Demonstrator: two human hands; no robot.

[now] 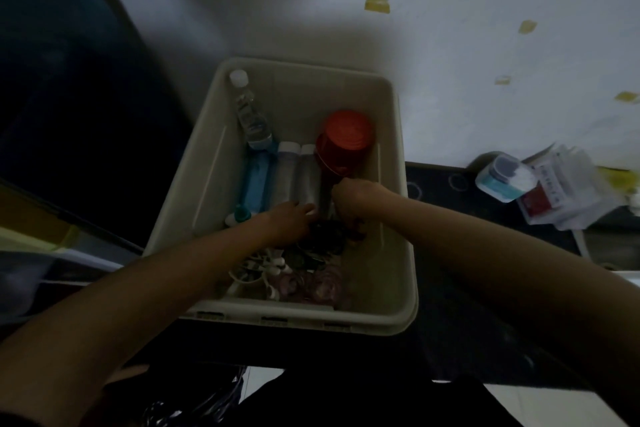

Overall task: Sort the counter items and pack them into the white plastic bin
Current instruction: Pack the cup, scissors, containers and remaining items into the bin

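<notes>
Now my right hand [349, 198] grips a dark upright item in the bin [398, 184]; my left hand [291, 220], fingers loosely spread, rests just beside it.

bottle [250, 114] in bin [398, 184] far-left corner; cup [344, 140] right of tubes [298, 173].

Dim blur hides what both hands [322, 215] grasp among dark items [325, 239] in the bin [398, 204].

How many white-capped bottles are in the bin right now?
3. One clear bottle leans in the far-left corner of the bin; two grey bottles lie side by side mid-bin. The hands may hide more.
</notes>
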